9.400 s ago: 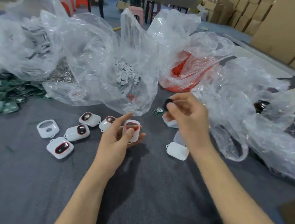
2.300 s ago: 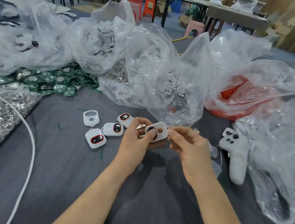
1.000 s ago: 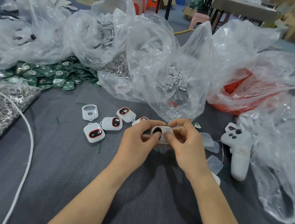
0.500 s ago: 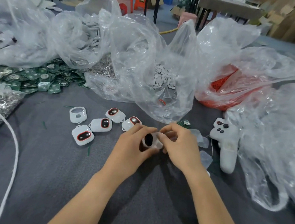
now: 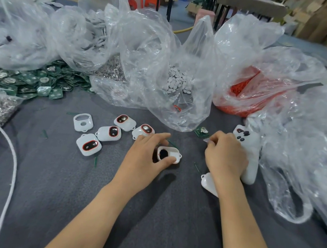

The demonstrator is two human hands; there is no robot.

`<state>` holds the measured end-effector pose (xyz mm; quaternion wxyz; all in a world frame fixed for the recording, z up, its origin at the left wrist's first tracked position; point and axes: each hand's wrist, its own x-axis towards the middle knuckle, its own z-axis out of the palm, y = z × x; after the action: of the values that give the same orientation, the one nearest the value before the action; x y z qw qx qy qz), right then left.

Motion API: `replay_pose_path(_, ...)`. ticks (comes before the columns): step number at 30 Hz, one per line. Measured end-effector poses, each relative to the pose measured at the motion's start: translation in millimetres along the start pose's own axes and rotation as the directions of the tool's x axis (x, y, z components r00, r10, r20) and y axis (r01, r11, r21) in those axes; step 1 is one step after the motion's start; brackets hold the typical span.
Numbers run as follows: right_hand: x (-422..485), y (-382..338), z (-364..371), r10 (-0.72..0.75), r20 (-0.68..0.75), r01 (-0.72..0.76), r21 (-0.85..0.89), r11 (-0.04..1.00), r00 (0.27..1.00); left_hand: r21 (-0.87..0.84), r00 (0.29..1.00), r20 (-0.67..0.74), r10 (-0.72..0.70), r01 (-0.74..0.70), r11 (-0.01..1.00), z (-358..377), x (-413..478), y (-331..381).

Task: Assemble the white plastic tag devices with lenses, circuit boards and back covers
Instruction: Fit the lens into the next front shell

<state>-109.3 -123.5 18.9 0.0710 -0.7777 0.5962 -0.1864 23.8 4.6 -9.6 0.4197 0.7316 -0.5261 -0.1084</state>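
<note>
My left hand [image 5: 144,159] pinches the white tag [image 5: 172,155] steady for its next part. My right hand [image 5: 224,154] curls near the green board [image 5: 201,131]; I can't tell if it holds anything.

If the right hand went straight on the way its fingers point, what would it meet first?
Probably the small green circuit board, lying just ahead of the right hand; beyond it comes the edge of the clear plastic bag. Depth is unclear, so the hand might pass above the board.
</note>
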Motion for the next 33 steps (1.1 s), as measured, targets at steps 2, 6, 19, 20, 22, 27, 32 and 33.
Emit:
replay_pose_path(2, -0.7, -0.8, 0.7, -0.034, -0.103, 0.055, 0.207, 0.977, 0.994, -0.066, 0.998, -0.055, -0.02, 0.016, 0.998, -0.6, 0.5, 1.5)
replay_pose_path(6, -8.1, -15.3, -2.7, -0.133, -0.145, 0.196, 0.666, 0.719, 0.98, -0.26, 0.985, -0.141, -0.096, 0.057, 0.964, -3.7, 1.2, 3.1)
replay_pose_path(19, -28.9, -35.9, -2.4, -0.282, 0.177, -0.056, 0.92, 0.389, 0.943, -0.517, 0.965, -0.153, -0.212, 0.104, 0.85, -11.0, 5.2, 6.9)
replay_pose_path(20, -28.0, -35.6, -3.2, -0.264, 0.187, -0.082, 0.928, 0.362, 0.946, -0.54, 0.963, -0.154, -0.22, 0.104, 0.835, -11.3, 5.5, 7.5)
replay_pose_path(22, -26.5, -34.6, -4.9, -0.257, 0.226, -0.143, 0.941, 0.306, 0.94, -0.575, 0.961, -0.146, -0.236, 0.112, 0.81, -11.6, 5.8, 8.1)
replay_pose_path(27, -26.2, -32.1, -4.1, -0.329, 0.277, -0.143, 0.915, 0.378, 0.903, -0.602, 0.959, -0.141, -0.247, 0.115, 0.79, -13.2, 5.3, 8.9)
replay_pose_path(32, -22.6, -29.1, -4.5, -0.256, 0.265, -0.164, 0.92, 0.356, 0.93, -0.59, 0.953, -0.141, -0.268, 0.136, 0.796, -13.5, 5.7, 7.6)
replay_pose_path(33, -21.6, -28.3, -4.9, -0.246, 0.257, -0.162, 0.923, 0.349, 0.935, -0.602, 0.949, -0.138, -0.284, 0.147, 0.785, -13.8, 6.0, 7.2)
